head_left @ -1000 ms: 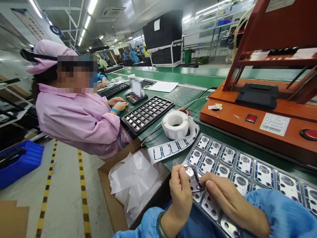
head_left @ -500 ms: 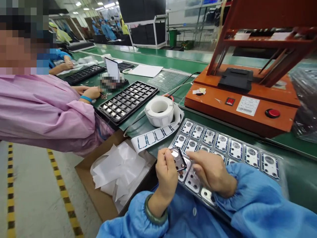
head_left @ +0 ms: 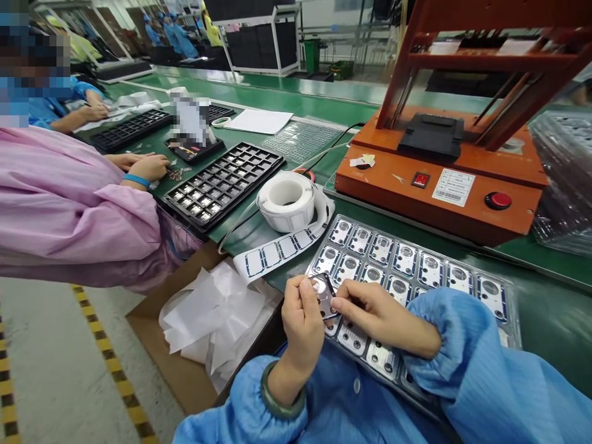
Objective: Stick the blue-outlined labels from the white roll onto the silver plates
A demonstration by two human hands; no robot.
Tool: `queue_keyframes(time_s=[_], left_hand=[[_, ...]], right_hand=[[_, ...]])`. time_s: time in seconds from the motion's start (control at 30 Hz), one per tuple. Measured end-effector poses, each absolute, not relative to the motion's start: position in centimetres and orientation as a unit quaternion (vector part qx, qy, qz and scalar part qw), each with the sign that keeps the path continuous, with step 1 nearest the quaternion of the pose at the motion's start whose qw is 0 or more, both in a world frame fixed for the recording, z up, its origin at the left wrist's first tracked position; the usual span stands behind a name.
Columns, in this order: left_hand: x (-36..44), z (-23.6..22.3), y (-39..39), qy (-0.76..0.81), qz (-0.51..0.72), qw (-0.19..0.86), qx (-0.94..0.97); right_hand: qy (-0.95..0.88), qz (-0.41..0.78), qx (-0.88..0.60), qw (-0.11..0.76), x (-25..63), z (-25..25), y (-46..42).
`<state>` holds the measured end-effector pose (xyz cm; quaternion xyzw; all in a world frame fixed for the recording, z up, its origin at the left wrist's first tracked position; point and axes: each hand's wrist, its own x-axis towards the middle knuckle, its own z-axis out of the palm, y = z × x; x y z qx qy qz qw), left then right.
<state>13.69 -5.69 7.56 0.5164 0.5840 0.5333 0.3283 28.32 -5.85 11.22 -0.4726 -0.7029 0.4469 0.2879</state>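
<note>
My left hand (head_left: 303, 317) is closed around a small metal plate part (head_left: 322, 292), held up at the near edge of a clear tray (head_left: 506, 287) of several like parts. My right hand (head_left: 370, 311) pinches the same part from the right, fingertips pressed on its lower edge. Both arms wear blue sleeves, and a green bangle (head_left: 277, 394) circles my left wrist. A white roll of labels (head_left: 287, 200) stands just beyond the tray, its strip (head_left: 272, 253) of blue-framed labels trailing toward me.
An orange press machine (head_left: 444, 179) with a red button stands behind the tray. To the left a person in pink (head_left: 69, 203) works by a black compartment tray (head_left: 224, 185). A cardboard box (head_left: 180, 370) of white paper scraps sits below the table edge.
The camera swung down and left. My right hand came back from the tray to pinch the part that my left hand holds.
</note>
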Motion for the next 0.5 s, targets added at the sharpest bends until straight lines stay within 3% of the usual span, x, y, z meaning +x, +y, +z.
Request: queue_keyframes(time_s=[0.33, 0.5], left_hand=[[13.39, 7.94, -6.03, 0.484, 0.466, 0.249, 0.697], [13.09, 7.92, -5.97, 0.488, 0.446, 0.293, 0.691]], right_hand=[[-0.595, 0.512, -0.503, 0.362, 28.13, 11.47, -5.55], [-0.591, 0.517, -0.496, 0.371, 28.04, 10.85, -5.52]])
